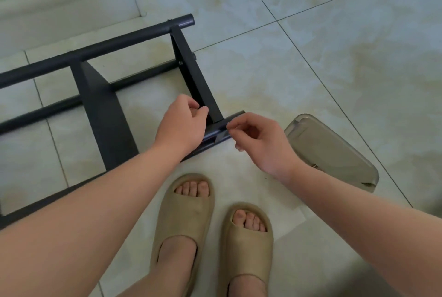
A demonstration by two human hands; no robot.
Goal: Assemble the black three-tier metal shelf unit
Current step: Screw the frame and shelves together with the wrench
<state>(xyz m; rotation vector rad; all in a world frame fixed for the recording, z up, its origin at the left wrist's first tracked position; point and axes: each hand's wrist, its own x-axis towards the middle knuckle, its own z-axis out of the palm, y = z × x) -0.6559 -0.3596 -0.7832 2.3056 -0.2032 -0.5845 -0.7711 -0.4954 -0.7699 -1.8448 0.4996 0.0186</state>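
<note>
Left hand (183, 127) curled round crossbar (198, 81) end; right hand (259, 141), at 3 o'clock, pinched post (236, 115). Risk: loose joint could slip, misaligning holes.

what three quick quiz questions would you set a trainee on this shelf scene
1. True or false: the frame stands upright on the floor.
2. What lies on the floor to the right of the right hand? A) plastic box B) drill C) carton
3. Fill in: the right hand's thumb and forefinger pinch at the near ___.
Key: 1 false, it lies on its side. 2 A. 3 tube.
</note>
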